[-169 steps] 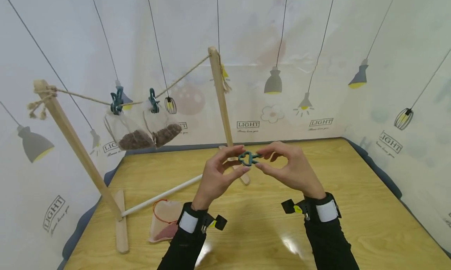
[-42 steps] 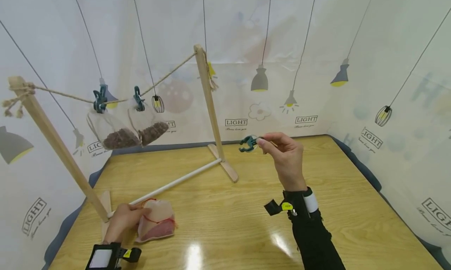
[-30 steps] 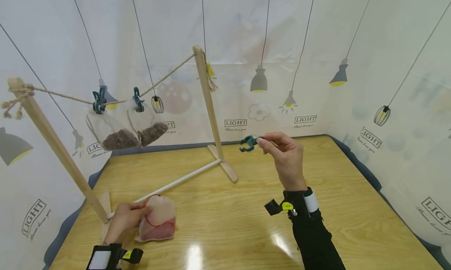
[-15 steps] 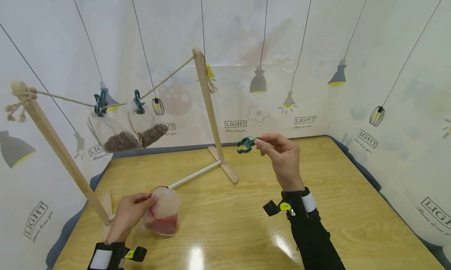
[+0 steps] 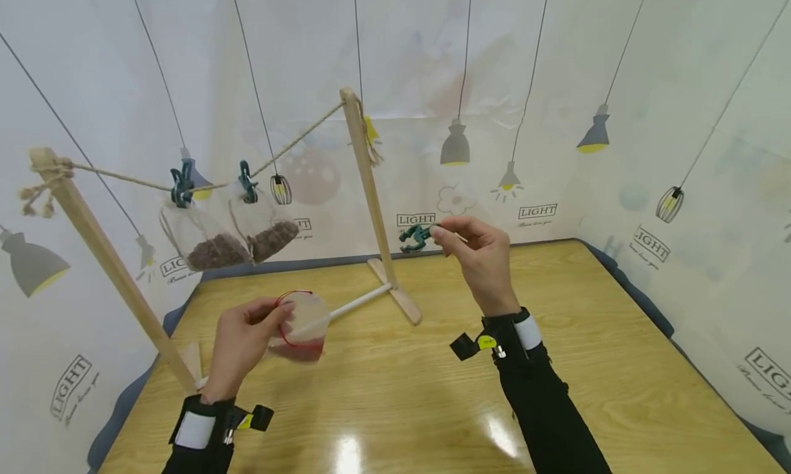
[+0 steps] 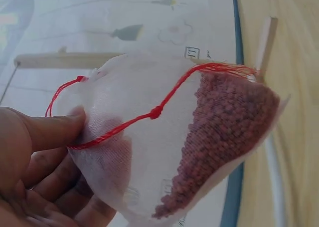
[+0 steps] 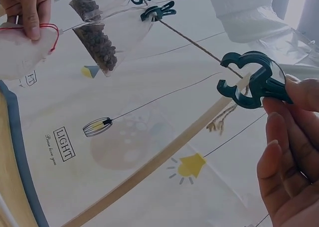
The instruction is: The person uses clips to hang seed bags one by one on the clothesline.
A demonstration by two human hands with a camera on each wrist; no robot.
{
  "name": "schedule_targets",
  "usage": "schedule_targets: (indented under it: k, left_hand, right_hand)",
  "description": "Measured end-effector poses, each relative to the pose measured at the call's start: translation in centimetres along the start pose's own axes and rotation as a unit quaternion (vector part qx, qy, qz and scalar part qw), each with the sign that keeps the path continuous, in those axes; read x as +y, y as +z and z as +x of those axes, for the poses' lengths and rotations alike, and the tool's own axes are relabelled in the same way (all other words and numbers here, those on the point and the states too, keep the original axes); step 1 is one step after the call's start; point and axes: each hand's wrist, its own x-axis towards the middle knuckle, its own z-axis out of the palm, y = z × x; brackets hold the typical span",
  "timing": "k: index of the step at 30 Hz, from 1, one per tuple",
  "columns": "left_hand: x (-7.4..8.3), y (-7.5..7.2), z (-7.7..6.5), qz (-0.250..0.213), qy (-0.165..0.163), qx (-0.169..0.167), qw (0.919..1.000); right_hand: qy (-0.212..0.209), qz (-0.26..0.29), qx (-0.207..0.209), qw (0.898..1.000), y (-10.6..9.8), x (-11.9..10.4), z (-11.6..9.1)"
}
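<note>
- The place is a small corner with white walls printed with hanging lamps, and a yellow wooden counter [image 5: 587, 336] fills the bottom of the head view.
- On the counter stands a wooden drying frame [image 5: 364, 178] with a twine line [image 5: 123, 178] stretched between its two posts.
- Two mesh bags of brown grains [image 5: 235, 237] hang from this line, each one held by a green clip [image 5: 182, 187].
- The left hand [image 5: 244, 343] holds a white mesh pouch [image 5: 303, 319] above the counter, in front of the frame. The thumb and fingers pinch it at the gathered top, near the red drawstring [image 6: 154, 112].
- In the left wrist view the reddish grains [image 6: 224, 137] lie together in the lower part of the pouch. I judge it soft and light, with a loose weight that moves, so the closed neck near the string looks the best place to hold it.
- The right hand [image 5: 482, 254] is raised beside the right post and pinches the handles of a dark green clip [image 5: 415, 236] between thumb and fingertips.
- The jaws of this clip stand slightly apart in the right wrist view [image 7: 251, 82]. It seems stiff plastic with a spring, small and a little slippery, so it is best pressed at the two handle ends.
</note>
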Motion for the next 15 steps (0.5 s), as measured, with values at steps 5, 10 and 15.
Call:
schedule_targets:
  k: [5,10,15]
  left_hand:
    - [2.7,0.5,0.6,-0.031,0.052,0.038,0.9975]
    - [5.0,1.2,1.7,-0.061,0.121,0.085,0.9872]
    - [7.6,1.8,3.6,-0.088,0.175,0.125,0.9726]
  right_hand:
    - [-0.019,-0.002,-0.03,0.999,1.2,-0.6,1.8]
    - [-0.046,-0.023,-0.057,0.997,2.4,-1.4,4.2]
    - [-0.077,-0.032,-0.083,0.993,3.9,-2.5,7.0]
